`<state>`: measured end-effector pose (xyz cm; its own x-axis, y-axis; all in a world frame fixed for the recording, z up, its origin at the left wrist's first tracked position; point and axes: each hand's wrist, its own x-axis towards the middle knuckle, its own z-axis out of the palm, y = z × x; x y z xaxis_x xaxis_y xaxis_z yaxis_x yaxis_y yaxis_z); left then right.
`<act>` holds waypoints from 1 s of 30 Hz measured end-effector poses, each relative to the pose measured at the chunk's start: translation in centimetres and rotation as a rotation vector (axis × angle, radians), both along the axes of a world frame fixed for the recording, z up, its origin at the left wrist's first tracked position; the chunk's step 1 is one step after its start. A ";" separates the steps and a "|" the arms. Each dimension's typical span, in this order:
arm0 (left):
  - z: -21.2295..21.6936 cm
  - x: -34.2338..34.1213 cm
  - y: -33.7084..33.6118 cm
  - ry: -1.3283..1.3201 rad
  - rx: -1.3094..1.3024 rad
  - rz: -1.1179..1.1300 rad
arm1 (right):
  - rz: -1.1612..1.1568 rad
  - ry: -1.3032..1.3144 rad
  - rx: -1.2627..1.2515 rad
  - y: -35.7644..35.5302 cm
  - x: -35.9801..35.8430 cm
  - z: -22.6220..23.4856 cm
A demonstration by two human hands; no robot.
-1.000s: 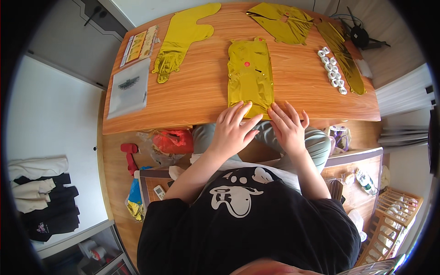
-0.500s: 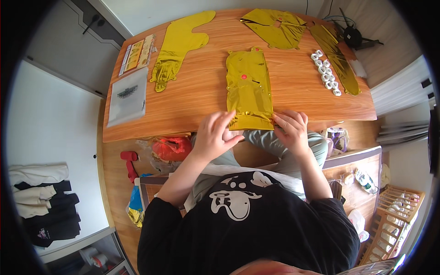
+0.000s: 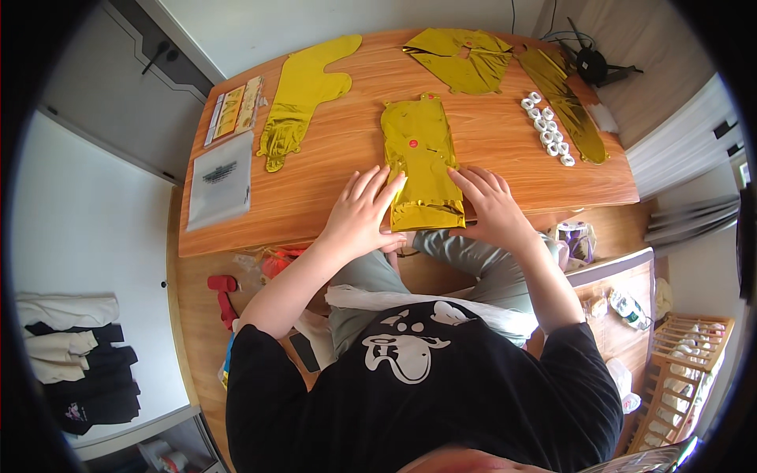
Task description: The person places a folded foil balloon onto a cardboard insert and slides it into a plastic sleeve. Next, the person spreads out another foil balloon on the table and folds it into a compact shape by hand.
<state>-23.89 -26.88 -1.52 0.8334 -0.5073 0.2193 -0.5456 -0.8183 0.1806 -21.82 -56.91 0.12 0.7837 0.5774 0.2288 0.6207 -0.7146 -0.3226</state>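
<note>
A flat gold foil balloon [image 3: 422,169] lies lengthwise before me on the wooden table [image 3: 331,189], its folded, creased end at the near edge. It has a red round spot and small tabs along its rim. My left hand [image 3: 356,213] rests along its left side, fingers spread, the fingertips on the foil's edge. On the opposite side, my right hand [image 3: 493,209] is also open, its fingertips touching the right edge. Neither hand grips the foil.
More flat gold foil pieces lie at the far left [image 3: 307,91], far middle [image 3: 465,59] and far right [image 3: 564,102]. Several small white rolls [image 3: 547,130] sit on the right. A clear plastic sleeve [image 3: 221,185] and printed card [image 3: 235,110] lie left; a black router [image 3: 595,67] stands beyond.
Both hands have moved farther up the balloon's sides from its near end, and their fingers have spread. The view has shifted slightly.
</note>
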 end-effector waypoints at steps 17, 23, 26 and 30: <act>-0.8 -0.4 1.7 0.087 -0.174 -0.157 | 0.152 -0.067 -0.011 0.0 0.2 -1.5; -1.6 -0.2 1.6 -0.014 -0.177 -0.169 | 0.124 0.047 0.096 0.0 0.3 -1.9; -1.7 -0.1 1.4 -0.030 -0.201 -0.167 | 0.150 -0.031 0.073 0.1 0.4 -1.9; -2.0 -0.1 1.2 -0.038 -0.229 -0.152 | 0.159 -0.034 0.062 0.4 0.2 -1.4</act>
<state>-23.99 -25.69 -3.51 0.7405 -0.5592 0.3728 -0.6689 -0.6668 0.3285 -21.61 -56.55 -1.23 0.6747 0.6774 0.2931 0.7358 -0.5856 -0.3400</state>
